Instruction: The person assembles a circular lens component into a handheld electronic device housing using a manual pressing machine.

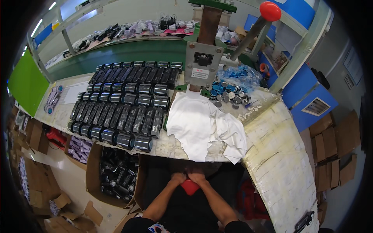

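Note:
Both my hands are low in front of me, under the near edge of the workbench. My left hand point(178, 178) and my right hand point(196, 176) are close together at the far edge of a red surface point(190, 187) between my legs, perhaps a seat. Shadow hides their fingers, so whether they hold anything does not show. Beyond them, a crumpled white cloth point(190, 124) lies on the bench and hangs slightly over its edge. Left of the cloth, black devices with shiny cylindrical ends point(124, 116) lie in neat rows.
A hand press point(201, 64) with a red-knobbed lever point(270, 11) stands behind the cloth. Blue and silver round caps point(229, 93) are heaped to its right. A carton point(92, 174) of black devices is below the bench, left. Lilac devices point(53, 99) lie at far left.

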Available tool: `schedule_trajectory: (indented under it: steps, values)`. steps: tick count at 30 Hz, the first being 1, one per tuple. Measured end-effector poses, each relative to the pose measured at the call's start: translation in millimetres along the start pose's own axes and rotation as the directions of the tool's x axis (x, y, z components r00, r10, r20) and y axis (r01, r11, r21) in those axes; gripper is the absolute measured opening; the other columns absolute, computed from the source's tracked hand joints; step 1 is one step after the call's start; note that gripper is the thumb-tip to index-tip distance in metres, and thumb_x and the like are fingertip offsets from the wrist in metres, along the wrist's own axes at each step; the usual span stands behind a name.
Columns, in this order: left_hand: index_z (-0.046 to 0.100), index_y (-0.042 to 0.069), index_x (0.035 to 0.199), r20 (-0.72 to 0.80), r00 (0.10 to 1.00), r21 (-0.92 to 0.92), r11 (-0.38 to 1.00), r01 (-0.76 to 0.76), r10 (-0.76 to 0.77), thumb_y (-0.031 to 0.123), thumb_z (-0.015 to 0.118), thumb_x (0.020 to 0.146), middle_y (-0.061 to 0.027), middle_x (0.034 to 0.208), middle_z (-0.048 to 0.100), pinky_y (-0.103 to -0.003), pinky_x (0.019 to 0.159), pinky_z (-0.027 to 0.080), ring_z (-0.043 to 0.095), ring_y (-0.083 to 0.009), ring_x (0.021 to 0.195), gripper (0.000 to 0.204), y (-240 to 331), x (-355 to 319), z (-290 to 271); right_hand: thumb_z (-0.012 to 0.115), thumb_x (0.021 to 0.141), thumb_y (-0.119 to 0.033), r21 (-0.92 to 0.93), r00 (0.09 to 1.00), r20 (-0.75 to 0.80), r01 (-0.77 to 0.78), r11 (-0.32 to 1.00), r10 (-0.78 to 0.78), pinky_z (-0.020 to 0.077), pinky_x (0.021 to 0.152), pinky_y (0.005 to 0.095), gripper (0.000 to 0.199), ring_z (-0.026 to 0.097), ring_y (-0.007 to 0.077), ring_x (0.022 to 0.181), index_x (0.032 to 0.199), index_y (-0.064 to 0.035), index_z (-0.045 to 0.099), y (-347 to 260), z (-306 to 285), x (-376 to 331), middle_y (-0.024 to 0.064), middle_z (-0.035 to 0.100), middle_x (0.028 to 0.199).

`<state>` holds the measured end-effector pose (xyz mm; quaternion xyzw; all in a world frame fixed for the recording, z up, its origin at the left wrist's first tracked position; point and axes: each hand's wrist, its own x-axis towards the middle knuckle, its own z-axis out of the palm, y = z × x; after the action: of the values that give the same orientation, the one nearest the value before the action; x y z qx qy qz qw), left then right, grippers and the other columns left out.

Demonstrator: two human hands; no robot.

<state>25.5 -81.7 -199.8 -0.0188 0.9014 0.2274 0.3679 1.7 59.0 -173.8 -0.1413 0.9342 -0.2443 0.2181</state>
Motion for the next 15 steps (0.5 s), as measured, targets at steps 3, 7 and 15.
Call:
schedule_trajectory:
  steps: [3, 7, 15]
  values:
    - [0.057, 0.008, 0.123, -0.003, 1.0, -0.022, 0.999, 0.031, -0.031, 0.039, 0.038, 0.091, -0.0174, 0.124, 0.057, -0.044, 0.098, 0.042, 0.056, -0.0331, 0.113, 0.048, -2, -1, -2, 0.034, 0.093, -0.051, 0.063, 0.976, 0.215, -0.047, 0.997, 0.033, 0.0459, 0.09, 0.0463, 0.059, 0.057, 0.0398, 0.106, 0.112, -0.0009, 0.061, -7, -4, -2, 0.0236, 0.06, 0.113]
    - [0.051, 0.009, 0.129, -0.019, 0.998, -0.027, 0.998, 0.052, -0.052, 0.038, 0.041, 0.089, -0.0185, 0.125, 0.056, -0.045, 0.098, 0.042, 0.055, -0.0335, 0.114, 0.05, -8, 7, -1, 0.035, 0.093, -0.052, 0.071, 0.969, 0.231, -0.113, 0.991, 0.094, 0.0457, 0.091, 0.0452, 0.06, 0.057, 0.0397, 0.105, 0.113, -0.0015, 0.061, -14, -8, -4, 0.0236, 0.06, 0.113]
    - [0.05, 0.016, 0.132, -0.013, 1.0, -0.042, 0.999, 0.009, -0.01, 0.036, 0.044, 0.087, -0.0198, 0.127, 0.054, -0.045, 0.1, 0.04, 0.053, -0.0342, 0.116, 0.049, -7, -2, -3, 0.033, 0.094, -0.052, 0.101, 0.989, 0.096, -0.124, 0.987, 0.114, 0.0442, 0.093, 0.0461, 0.059, 0.057, 0.0415, 0.104, 0.114, -0.004, 0.061, -9, -3, -2, 0.0238, 0.06, 0.113]
